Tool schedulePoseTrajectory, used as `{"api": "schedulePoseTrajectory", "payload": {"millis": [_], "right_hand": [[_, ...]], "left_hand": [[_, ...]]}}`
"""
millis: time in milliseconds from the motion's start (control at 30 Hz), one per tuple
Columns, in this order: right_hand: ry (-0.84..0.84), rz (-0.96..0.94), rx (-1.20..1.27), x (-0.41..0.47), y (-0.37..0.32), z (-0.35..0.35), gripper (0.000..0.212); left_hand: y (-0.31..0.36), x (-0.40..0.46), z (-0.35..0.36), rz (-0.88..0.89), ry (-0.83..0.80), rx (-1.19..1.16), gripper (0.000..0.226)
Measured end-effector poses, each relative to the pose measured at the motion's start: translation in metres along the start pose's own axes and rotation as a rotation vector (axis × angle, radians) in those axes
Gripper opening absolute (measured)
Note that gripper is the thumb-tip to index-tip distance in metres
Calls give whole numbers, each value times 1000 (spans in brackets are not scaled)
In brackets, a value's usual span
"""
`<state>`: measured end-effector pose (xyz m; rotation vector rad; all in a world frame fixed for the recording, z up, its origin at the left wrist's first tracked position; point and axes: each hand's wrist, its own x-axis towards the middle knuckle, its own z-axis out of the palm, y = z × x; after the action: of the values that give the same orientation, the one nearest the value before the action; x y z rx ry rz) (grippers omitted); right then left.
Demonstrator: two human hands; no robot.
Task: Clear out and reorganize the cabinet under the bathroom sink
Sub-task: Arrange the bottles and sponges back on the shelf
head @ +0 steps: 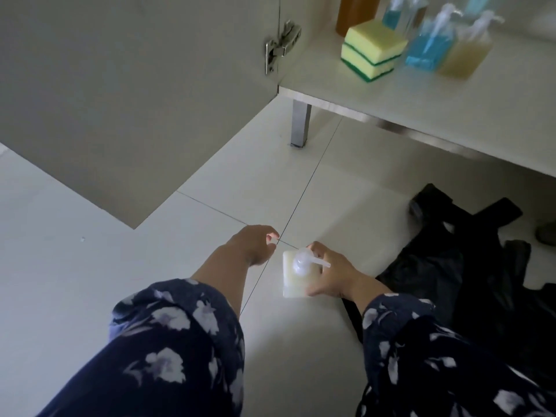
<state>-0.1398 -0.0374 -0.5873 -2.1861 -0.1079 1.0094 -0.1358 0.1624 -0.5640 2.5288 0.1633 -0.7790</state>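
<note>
A square pump bottle (291,273) of pale cream liquid stands on the floor tiles in front of the cabinet. My right hand (328,273) grips it from the right side, fingers curled round its body below the clear pump head. My left hand (254,243) hovers just left of the bottle, fingers loosely curled, holding nothing. On the cabinet shelf (421,106) at the upper right stand two stacked yellow-green sponges (373,49), blue pump bottles (427,52), an amber pump bottle (464,57) and a tall orange-brown bottle (355,10).
The open cabinet door (135,94) swings out over the floor at the left, its hinge (281,46) by the shelf. A metal cabinet leg (301,123) stands under the shelf corner. A black plastic bag (451,260) lies crumpled on the floor at the right.
</note>
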Motion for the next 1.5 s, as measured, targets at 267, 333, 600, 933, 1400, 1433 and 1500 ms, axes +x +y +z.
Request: {"api": "schedulePoseTrajectory", "payload": {"millis": [267, 333, 600, 933, 1400, 1433, 1500], "right_hand": [[172, -47, 97, -24, -36, -110, 74], [220, -57, 122, -30, -51, -151, 85], [471, -74, 216, -38, -113, -313, 83], [648, -39, 416, 39, -97, -370, 78], [645, -10, 374, 72, -116, -377, 92], [647, -6, 371, 72, -114, -376, 95], [647, 10, 375, 70, -109, -372, 105]], "left_hand": [[64, 25, -60, 63, 32, 94, 38], [90, 45, -73, 133, 79, 86, 38], [191, 141, -132, 323, 411, 128, 47], [212, 226, -140, 191, 141, 382, 77], [211, 224, -141, 192, 120, 402, 78], [211, 224, -140, 191, 122, 402, 78], [211, 224, -140, 192, 132, 408, 78]]}}
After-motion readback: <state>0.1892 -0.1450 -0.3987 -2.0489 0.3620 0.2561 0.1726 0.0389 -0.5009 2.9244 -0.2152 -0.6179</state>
